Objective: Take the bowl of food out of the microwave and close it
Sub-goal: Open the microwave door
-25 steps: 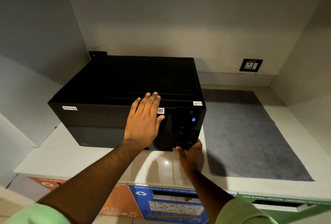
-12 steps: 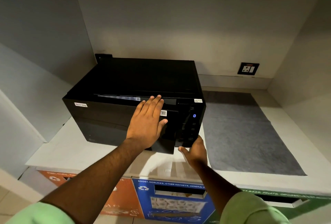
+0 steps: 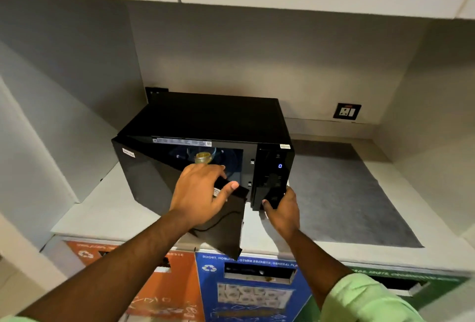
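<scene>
A black microwave [image 3: 218, 116] stands on a white counter in an alcove. Its door [image 3: 149, 182] is swung partly outward on the left hinge. My left hand [image 3: 200, 190] grips the door's free top edge, fingers over it and thumb on the front. Inside the lit cavity a glass bowl [image 3: 203, 157] with yellowish food shows just above my fingers; most of it is hidden. My right hand [image 3: 281, 208] presses against the bottom corner of the control panel [image 3: 273, 175], which shows a blue 0.
A grey mat [image 3: 347, 193] covers the counter [image 3: 108, 208] right of the microwave. A wall socket [image 3: 347, 111] sits behind it. Orange, blue and green bin fronts [image 3: 246, 285] run below the counter edge. Walls close in on both sides, cabinets overhead.
The microwave door has swung from shut to partly open. My left hand went from flat on the door front to gripping its top edge. My head has pulled back.
</scene>
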Tool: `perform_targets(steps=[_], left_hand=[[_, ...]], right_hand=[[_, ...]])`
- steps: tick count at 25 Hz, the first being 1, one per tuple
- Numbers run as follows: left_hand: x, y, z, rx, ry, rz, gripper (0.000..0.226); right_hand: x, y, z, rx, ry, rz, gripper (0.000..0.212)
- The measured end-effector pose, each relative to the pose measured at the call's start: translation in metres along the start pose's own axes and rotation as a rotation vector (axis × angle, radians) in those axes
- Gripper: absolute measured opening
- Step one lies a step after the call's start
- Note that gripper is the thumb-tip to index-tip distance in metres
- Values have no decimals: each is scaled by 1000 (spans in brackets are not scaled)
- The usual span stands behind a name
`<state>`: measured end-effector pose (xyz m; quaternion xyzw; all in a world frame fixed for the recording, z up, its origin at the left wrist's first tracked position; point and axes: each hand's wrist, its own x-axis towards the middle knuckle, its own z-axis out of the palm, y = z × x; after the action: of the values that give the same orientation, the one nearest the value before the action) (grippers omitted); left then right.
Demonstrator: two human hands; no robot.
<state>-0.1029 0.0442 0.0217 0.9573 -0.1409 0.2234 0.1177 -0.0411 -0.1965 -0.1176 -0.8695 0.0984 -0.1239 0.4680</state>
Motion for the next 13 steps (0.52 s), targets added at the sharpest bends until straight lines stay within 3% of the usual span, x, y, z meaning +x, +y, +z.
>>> perform_targets(steps=[7, 13], left_hand=[[-18, -38, -44, -81, -47, -254, 73], [-40, -79, -65, -37, -234, -455, 86]], right_hand=[[-2, -45, -27, 54, 56, 30, 70], [-1, -71, -33, 90, 96, 20, 67]])
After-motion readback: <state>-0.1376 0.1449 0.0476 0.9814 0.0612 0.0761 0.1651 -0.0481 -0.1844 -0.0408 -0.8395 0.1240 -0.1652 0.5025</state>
